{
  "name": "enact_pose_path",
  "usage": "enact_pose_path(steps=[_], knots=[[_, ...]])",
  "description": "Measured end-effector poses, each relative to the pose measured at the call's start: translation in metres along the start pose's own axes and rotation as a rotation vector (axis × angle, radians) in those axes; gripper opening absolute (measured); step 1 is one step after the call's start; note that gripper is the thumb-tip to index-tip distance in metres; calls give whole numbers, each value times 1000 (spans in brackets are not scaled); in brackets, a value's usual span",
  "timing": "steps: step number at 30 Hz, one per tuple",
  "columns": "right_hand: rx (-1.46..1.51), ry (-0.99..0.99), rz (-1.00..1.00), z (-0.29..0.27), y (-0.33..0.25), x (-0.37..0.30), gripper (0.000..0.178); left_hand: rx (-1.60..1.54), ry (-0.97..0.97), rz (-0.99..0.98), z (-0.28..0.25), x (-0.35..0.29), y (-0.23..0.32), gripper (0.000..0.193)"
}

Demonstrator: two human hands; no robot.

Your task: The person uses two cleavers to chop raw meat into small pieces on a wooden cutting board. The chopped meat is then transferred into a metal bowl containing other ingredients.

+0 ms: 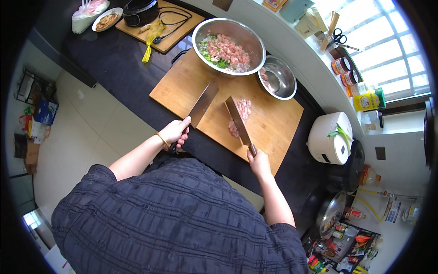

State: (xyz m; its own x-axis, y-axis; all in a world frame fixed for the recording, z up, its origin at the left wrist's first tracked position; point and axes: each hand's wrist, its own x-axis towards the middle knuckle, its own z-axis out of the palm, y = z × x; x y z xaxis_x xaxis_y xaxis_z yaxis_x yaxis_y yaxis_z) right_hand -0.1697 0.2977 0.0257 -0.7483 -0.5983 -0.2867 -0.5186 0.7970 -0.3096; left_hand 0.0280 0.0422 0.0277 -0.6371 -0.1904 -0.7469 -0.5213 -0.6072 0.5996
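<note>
My left hand [176,133] is closed round the handle of a cleaver [204,104], its broad blade slanting over the near left edge of the wooden cutting board [175,86]. In my right hand [259,161] is a second cleaver [238,119], its blade beside a strip of chopped pink meat [242,111] on the board. Part of that meat lies behind the blade. A large steel bowl [260,43] at the board's far side holds minced meat and chopped greens. Right of it, a smaller steel bowl [284,86] has some meat pieces in it.
Beyond the board on the left are another wooden board [185,34], a black appliance with a cord [139,13], a plate of flat cakes [107,19] and a plastic bag [89,13]. A white rice cooker [329,137] with scallion on its lid stands right. Jars [341,65] line the windowsill.
</note>
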Motion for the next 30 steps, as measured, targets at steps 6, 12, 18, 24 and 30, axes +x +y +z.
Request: enact_pose_path(steps=[6, 12, 18, 24, 30], knots=[[210, 56, -35, -37, -25, -9, 33, -11, 8, -4, -1, 1, -1, 43], [36, -22, -93, -39, -3, 11, 38, -4, 14, -7, -1, 0, 0, 43], [45, 92, 29, -8, 22, 24, 38, 2, 16, -9, 1, -1, 2, 44], [118, 84, 9, -67, -2, 26, 38, -2, 25, -25, -1, -1, 5, 44], [156, -63, 79, -40, 31, 46, 37, -27, 20, -17, -1, 0, 4, 44]])
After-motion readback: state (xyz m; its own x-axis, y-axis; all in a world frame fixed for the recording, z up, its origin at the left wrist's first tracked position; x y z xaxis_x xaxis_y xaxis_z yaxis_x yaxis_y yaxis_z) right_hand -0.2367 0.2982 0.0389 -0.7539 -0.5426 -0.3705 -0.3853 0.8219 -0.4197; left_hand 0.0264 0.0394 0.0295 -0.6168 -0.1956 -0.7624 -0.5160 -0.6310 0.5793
